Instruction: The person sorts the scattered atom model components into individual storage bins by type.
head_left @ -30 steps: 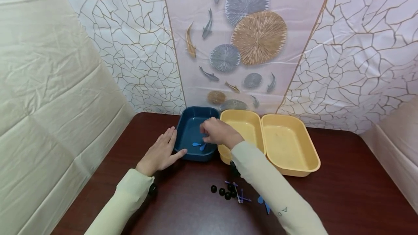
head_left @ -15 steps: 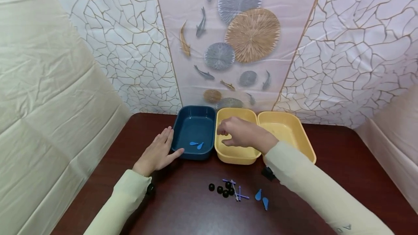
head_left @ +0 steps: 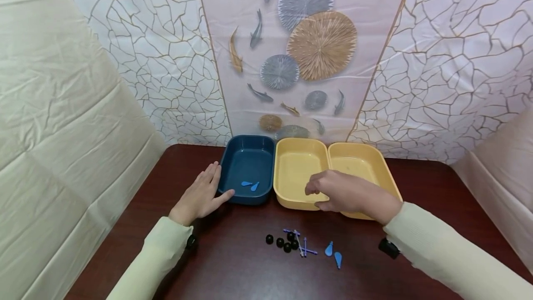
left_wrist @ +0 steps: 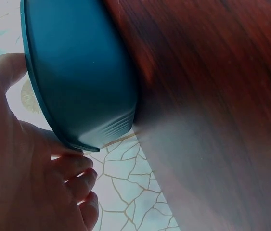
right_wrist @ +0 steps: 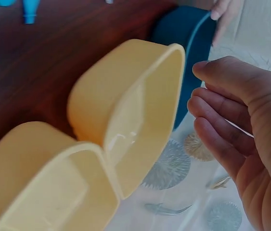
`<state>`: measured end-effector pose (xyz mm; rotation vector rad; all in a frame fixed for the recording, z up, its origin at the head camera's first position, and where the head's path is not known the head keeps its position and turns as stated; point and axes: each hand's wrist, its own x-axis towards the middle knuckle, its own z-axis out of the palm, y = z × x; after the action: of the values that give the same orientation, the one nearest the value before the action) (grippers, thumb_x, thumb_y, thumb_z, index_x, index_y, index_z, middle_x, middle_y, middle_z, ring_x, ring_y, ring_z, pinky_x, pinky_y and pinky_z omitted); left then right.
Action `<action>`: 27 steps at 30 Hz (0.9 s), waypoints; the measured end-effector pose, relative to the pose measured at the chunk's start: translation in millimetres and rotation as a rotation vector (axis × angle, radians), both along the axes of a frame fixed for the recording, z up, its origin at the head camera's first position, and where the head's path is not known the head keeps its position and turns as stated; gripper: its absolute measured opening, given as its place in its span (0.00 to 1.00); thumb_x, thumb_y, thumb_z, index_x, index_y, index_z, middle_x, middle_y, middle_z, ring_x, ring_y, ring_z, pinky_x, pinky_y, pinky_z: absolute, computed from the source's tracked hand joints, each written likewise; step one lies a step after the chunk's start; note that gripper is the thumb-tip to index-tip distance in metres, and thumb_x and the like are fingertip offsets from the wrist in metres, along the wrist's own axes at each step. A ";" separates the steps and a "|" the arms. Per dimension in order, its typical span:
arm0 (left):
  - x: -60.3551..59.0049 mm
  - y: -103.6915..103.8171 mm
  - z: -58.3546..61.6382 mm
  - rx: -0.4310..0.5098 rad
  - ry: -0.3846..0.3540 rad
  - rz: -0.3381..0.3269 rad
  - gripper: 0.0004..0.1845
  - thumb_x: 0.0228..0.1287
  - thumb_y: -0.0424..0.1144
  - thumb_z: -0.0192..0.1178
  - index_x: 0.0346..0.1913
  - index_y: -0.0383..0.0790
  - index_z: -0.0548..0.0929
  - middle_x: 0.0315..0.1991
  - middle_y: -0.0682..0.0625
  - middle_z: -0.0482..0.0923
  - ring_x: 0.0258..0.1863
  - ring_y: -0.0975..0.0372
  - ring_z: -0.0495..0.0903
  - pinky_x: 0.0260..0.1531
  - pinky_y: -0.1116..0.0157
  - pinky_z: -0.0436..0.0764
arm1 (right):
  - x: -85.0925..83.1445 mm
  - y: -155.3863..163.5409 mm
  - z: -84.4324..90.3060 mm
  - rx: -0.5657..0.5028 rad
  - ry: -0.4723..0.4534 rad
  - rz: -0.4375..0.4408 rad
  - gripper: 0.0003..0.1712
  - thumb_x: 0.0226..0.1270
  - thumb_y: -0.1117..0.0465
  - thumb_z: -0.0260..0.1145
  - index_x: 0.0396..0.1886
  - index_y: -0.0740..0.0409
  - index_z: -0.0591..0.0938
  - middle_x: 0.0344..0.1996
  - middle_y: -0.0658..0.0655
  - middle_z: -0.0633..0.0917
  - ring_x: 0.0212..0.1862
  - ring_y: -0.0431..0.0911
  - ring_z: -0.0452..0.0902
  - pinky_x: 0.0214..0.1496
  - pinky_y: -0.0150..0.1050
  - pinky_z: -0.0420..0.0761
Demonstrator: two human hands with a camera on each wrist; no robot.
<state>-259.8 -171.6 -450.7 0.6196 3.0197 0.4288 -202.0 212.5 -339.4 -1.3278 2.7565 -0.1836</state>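
My left hand lies with straight, spread fingers against the left rim of the dark blue bin. In the left wrist view its thumb and fingers touch that bin's rim. Two small blue drop-shaped pieces lie on the bin's floor. My right hand hovers over the front of the two yellow bins, fingers loosely bent and apart from the thumb. Nothing shows between the fingers of the right hand in the right wrist view. Two more blue drop-shaped pieces lie on the table in front of it.
Nearer on the dark wooden table sit several round black pieces beside several thin purple sticks. The middle yellow bin stands between the blue bin and the right yellow bin. A patterned cloth hangs behind.
My right hand has moved from over the blue bin rightward and nearer, across the middle yellow bin, uncovering the two blue pieces. The left hand stays at the blue bin's rim.
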 end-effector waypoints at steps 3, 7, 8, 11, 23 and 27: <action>0.1 0.2 0.3 0.005 0.009 -0.002 0.52 0.77 0.66 0.51 0.84 0.28 0.49 0.86 0.34 0.45 0.86 0.40 0.48 0.84 0.41 0.52 | 7.4 8.0 -3.1 0.001 0.001 0.014 0.12 0.63 0.68 0.76 0.46 0.59 0.89 0.41 0.52 0.89 0.44 0.42 0.87 0.46 0.38 0.89; -0.3 0.2 0.7 -0.002 0.006 0.000 0.52 0.77 0.66 0.50 0.84 0.29 0.48 0.86 0.34 0.45 0.86 0.40 0.48 0.84 0.42 0.52 | 14.1 17.2 -10.9 0.010 -0.018 0.029 0.11 0.63 0.68 0.77 0.44 0.57 0.89 0.38 0.48 0.88 0.40 0.37 0.83 0.42 0.33 0.86; -0.4 0.1 0.7 -0.004 0.004 0.002 0.52 0.77 0.66 0.50 0.84 0.29 0.48 0.87 0.34 0.44 0.86 0.40 0.48 0.84 0.42 0.52 | 15.7 19.1 -13.3 0.012 -0.023 0.033 0.11 0.63 0.68 0.77 0.44 0.56 0.89 0.38 0.48 0.88 0.41 0.36 0.83 0.42 0.33 0.86; -0.4 -0.1 0.8 -0.001 0.007 -0.001 0.52 0.77 0.66 0.50 0.84 0.28 0.49 0.86 0.33 0.45 0.86 0.39 0.49 0.84 0.41 0.53 | 20.0 24.0 -21.8 0.019 -0.043 0.044 0.11 0.63 0.67 0.77 0.45 0.56 0.89 0.40 0.49 0.89 0.41 0.38 0.84 0.42 0.33 0.87; -1.5 -0.4 0.8 -0.011 -0.013 0.003 0.53 0.77 0.68 0.49 0.84 0.29 0.47 0.87 0.35 0.44 0.86 0.41 0.47 0.85 0.43 0.51 | 30.8 37.0 -58.9 0.036 -0.073 0.077 0.11 0.59 0.68 0.78 0.40 0.53 0.88 0.36 0.46 0.86 0.38 0.33 0.79 0.37 0.27 0.82; -0.7 -0.7 0.7 -0.006 -0.009 0.003 0.53 0.77 0.67 0.50 0.84 0.29 0.48 0.87 0.35 0.44 0.86 0.42 0.48 0.85 0.43 0.51 | 32.1 40.2 -69.8 0.016 -0.042 0.113 0.13 0.57 0.69 0.78 0.34 0.49 0.85 0.32 0.42 0.83 0.35 0.29 0.73 0.35 0.23 0.76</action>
<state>-260.6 -172.2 -450.0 0.6111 3.0123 0.4220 -169.9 252.7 -409.2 -1.4537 2.6337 -0.1805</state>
